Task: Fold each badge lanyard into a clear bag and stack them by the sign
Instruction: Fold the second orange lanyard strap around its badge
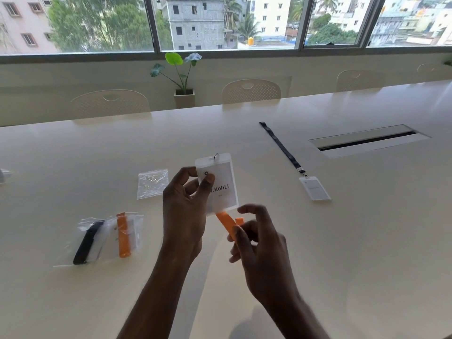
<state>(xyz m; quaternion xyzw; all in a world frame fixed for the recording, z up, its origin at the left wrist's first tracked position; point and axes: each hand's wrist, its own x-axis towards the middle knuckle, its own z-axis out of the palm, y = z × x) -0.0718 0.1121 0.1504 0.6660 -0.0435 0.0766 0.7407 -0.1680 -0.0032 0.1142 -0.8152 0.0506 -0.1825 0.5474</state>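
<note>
My left hand (184,211) pinches a white name badge (225,179) in a clear sleeve, held upright above the table. Its orange lanyard (226,225) runs down behind the badge into my right hand (256,245), whose fingers close on the folded strap. An empty clear bag (152,183) lies flat just left of the badge. At the front left, two filled bags overlap: one holds a black lanyard (86,243), the other an orange lanyard (123,234). A dark blue lanyard (281,145) with its badge (314,189) lies stretched out to the right.
The long white table (342,241) has a recessed cable slot (367,140) at the right. A small pale object (3,174) sits at the far left edge. Chairs (250,91) and a potted plant (183,77) stand behind the table under the windows.
</note>
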